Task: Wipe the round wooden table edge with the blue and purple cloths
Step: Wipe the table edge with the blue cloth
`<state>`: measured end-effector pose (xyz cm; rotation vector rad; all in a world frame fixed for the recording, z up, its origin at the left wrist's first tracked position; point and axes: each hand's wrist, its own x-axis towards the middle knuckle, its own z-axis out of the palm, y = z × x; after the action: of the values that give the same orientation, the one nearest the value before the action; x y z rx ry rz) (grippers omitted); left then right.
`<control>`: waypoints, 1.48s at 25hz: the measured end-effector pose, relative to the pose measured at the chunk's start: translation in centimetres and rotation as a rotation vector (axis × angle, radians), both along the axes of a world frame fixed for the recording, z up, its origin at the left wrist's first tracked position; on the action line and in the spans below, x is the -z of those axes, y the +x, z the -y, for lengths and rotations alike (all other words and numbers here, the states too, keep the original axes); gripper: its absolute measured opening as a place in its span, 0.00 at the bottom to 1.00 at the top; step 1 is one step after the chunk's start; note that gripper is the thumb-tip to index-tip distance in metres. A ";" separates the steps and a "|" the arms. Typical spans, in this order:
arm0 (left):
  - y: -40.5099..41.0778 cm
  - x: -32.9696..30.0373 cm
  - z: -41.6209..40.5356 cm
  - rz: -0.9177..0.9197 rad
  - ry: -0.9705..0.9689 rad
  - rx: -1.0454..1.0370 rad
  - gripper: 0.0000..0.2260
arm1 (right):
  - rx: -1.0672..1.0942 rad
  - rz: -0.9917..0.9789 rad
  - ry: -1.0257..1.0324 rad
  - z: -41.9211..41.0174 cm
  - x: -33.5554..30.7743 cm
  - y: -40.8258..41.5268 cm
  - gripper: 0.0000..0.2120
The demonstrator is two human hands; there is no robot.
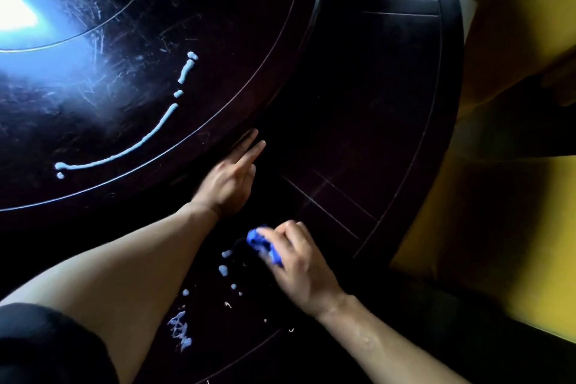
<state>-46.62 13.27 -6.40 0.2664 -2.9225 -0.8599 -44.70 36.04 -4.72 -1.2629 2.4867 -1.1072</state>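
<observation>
the blue cloth [263, 246] is bunched small in the right hand [299, 265], whose fingers curl round it as it presses on the outer ring of the dark round surface [374, 121]. just left of the cloth lie pale foam drops [223, 270] and a smeared patch [180, 331]. beyond the cloth, the left hand [229, 179] rests flat with fingers straight, fingertips by the raised inner disc [131, 78], where a long curved foam line [131, 146] runs.

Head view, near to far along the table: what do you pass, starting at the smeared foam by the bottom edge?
Smeared foam patch → small foam drops → right hand gripping the blue cloth → left hand resting flat → long foam line → bright glare.
</observation>
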 end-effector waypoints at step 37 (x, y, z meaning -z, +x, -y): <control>13.0 -2.0 7.2 0.132 -0.087 0.234 0.22 | 0.672 0.036 0.163 5.3 0.2 -11.3 0.16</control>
<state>-33.62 6.11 -4.40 -0.0283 -3.1509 -0.7659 -56.04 30.71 -4.91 -0.3488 2.9790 -0.9810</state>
